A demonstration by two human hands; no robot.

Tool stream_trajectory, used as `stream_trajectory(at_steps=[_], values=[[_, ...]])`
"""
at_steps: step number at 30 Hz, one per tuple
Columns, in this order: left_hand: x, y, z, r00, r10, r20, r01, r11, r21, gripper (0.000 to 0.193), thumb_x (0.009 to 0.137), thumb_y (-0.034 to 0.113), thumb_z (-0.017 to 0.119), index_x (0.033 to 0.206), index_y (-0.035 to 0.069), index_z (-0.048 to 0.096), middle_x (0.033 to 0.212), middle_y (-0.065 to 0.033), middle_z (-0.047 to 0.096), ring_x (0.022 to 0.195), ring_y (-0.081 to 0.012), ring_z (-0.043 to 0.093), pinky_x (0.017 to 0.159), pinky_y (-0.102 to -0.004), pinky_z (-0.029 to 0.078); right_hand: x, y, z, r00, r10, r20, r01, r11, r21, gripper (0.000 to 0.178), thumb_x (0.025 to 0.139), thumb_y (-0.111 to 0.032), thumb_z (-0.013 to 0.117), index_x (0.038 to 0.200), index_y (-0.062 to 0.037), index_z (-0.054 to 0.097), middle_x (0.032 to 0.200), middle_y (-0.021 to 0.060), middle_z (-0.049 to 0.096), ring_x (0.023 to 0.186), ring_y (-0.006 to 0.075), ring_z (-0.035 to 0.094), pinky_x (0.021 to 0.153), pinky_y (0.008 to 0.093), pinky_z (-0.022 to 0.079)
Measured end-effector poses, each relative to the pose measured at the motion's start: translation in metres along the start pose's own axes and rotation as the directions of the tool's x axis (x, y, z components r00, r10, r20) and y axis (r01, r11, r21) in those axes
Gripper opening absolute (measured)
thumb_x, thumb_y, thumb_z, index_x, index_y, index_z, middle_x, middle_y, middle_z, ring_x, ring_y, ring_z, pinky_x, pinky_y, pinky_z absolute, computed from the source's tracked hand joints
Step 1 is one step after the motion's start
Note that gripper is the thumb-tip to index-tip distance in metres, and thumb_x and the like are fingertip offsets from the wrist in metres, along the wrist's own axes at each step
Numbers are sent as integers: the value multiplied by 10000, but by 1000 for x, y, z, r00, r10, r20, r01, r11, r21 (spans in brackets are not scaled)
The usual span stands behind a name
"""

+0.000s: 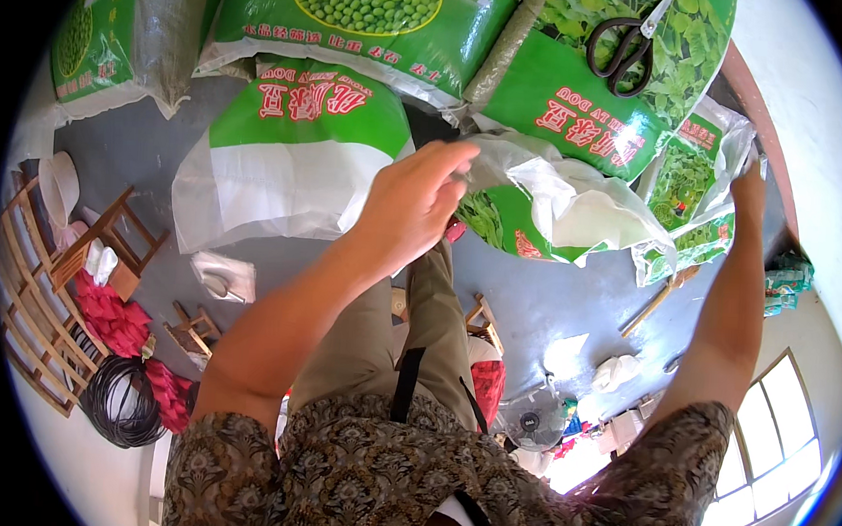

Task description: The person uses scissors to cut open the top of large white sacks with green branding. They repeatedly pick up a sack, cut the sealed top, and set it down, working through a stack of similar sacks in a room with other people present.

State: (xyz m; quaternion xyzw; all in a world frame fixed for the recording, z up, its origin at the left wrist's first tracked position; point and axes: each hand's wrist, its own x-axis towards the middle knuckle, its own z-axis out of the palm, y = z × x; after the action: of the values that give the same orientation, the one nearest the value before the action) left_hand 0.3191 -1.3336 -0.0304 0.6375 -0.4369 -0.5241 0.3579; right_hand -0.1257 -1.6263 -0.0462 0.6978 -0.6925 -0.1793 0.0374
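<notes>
My left hand point(413, 205) is closed at the left edge of a crumpled, empty-looking plastic sack point(577, 200), white and clear with green print. Out to the right, my right hand point(749, 185) is closed on the clear plastic rim at the sack's far right. Overlapping folds hide whether both edges belong to one sack. Behind it lies a full green sack point(581, 119) printed with leaves. Scissors point(639, 38) with black handles rest on that full sack.
More full green sacks point(356, 41) line the far side, and a flatter green-and-white sack point(288, 161) lies left of my left hand. A wooden chair point(108, 242), a coil of black hose point(123, 400) and a standing fan point(530, 421) are nearer me. A wooden-handled tool point(657, 304) lies on the floor.
</notes>
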Motion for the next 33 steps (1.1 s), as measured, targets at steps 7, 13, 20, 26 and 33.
stream_trajectory(at_steps=[7, 13, 20, 26, 33], values=[[25, -14, 59, 964, 249, -92, -219, 942, 254, 371, 679, 0, 555, 1029, 60, 448, 957, -121, 489, 790, -280, 532, 649, -315, 442, -29, -125, -46, 977, -106, 184, -41, 753, 657, 505, 735, -280, 514, 1162, -23, 436, 887, 151, 592, 689, 121, 570, 572, 243, 446], [69, -14, 36, 957, 145, 252, -182, 974, 131, 105, 691, 20, 531, 790, 2, 561, 715, -90, 550, 651, -218, 544, 574, -295, 420, -36, -259, 13, 979, -138, 152, 96, 963, 253, 623, 725, -437, 478, 1185, -34, 359, 1022, 255, 517, 973, 381, 489, 816, 425, 379], [35, -13, 11, 930, -311, 197, 361, 876, -319, 197, 738, 22, 485, 925, -32, 510, 686, -31, 518, 543, -71, 457, 464, -203, 387, -30, -259, 24, 993, -90, 70, 63, 943, 326, 542, 709, -280, 540, 1165, -59, 348, 1016, 226, 523, 964, 360, 498, 812, 416, 379], [-13, -6, 57, 950, -309, 55, 300, 845, -442, 332, 735, 2, 533, 1048, 5, 425, 989, -118, 457, 756, -149, 528, 538, -273, 482, -26, -245, 17, 982, 40, 186, -162, 689, 706, 599, 632, -140, 575, 1148, 37, 326, 729, 135, 544, 550, 224, 557, 501, 339, 445], [16, -33, 79, 882, 369, -295, -328, 927, 181, 398, 653, -11, 596, 1021, 51, 460, 1101, -116, 453, 1003, -288, 446, 710, -319, 450, -113, -217, -11, 850, -426, 310, -505, -488, 712, 241, 757, -66, 483, 994, -48, 446, 706, 85, 509, 477, 150, 433, 471, 289, 379]])
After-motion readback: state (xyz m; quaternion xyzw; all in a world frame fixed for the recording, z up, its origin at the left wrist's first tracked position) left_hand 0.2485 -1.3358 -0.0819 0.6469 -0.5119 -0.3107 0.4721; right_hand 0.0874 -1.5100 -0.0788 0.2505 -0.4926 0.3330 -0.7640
